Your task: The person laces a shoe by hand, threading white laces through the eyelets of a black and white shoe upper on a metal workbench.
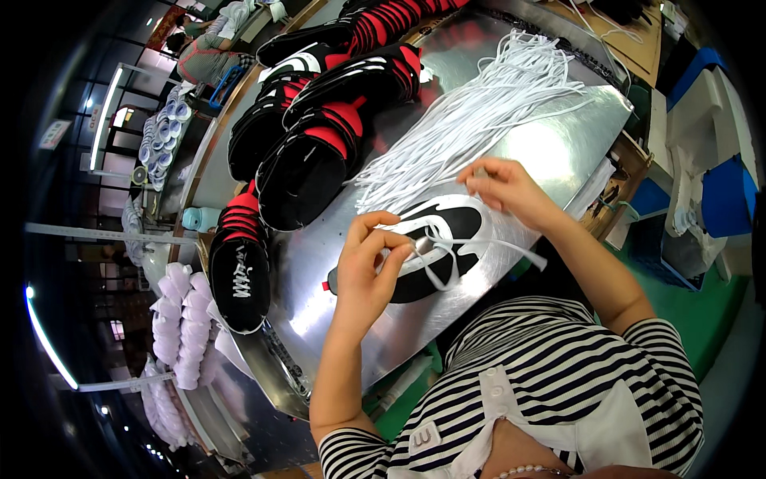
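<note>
A flat black-and-white shoe upper (415, 279) with a red tab at its heel end lies on the shiny metal tabletop (319, 271) before me. A white shoelace (511, 246) passes through its eyelets; one part loops over the upper and a loose end trails right. My left hand (369, 267) is closed over the upper's left part, thumb and forefinger pinching the lace. Raised above the toe end, my right hand (504, 191) has its fingers drawn together; whatever is between the fingertips is too small to make out.
A large bundle of white shoelaces (471, 120) lies just beyond the upper. Black-and-red shoe uppers (307, 172) are piled along the table's left side. Blue bins (730, 195) stand at the right. Farther left are stacked white shoe parts (183, 319) and a person (209, 60).
</note>
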Demonstrator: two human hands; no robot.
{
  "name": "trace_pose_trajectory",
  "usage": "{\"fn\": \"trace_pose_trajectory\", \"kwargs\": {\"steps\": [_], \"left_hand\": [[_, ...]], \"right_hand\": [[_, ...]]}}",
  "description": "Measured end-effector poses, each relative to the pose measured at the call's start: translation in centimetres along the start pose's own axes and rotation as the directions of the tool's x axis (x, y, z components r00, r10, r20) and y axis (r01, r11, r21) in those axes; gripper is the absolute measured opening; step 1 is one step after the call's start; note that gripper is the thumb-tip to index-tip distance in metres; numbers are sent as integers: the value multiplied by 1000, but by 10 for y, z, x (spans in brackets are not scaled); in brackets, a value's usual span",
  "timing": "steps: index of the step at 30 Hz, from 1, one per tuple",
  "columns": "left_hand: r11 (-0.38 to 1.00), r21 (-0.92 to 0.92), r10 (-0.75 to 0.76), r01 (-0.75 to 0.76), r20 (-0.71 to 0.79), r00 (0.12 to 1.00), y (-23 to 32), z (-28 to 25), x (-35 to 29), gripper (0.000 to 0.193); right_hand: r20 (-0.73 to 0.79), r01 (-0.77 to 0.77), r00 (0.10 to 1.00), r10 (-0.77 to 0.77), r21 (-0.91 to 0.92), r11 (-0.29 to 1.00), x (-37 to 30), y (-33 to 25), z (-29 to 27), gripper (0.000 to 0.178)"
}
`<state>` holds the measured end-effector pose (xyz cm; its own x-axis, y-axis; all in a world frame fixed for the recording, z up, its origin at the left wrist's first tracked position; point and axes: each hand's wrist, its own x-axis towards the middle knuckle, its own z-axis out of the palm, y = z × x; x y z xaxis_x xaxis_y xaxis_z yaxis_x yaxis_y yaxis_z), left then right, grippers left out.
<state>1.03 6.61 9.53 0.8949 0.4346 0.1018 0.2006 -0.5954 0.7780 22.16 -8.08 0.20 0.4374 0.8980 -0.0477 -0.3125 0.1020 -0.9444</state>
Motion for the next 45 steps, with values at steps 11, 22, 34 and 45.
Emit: {"fn": "trace_pose_trajectory", "kwargs": {"steps": [11,22,34,45], "left_hand": [[930,366,114,-27,-219,969,-52,22,-30,19],[619,-258,-702,742,243,670,-43,16,-33,52],[602,-448,-671,661,166,723,-57,59,-11,31],[683,-466,-627,563,21,779,-55,65,-13,15]], "right_hand": [[-74,-167,983,168,12,986,0,34,53,13],[-101,-166,984,148,-193,967,6,49,61,38],[-41,-116,993,110,-505,855,3,46,57,47],[-13,-7,1000,-2,-660,751,-2,40,63,39]]}}
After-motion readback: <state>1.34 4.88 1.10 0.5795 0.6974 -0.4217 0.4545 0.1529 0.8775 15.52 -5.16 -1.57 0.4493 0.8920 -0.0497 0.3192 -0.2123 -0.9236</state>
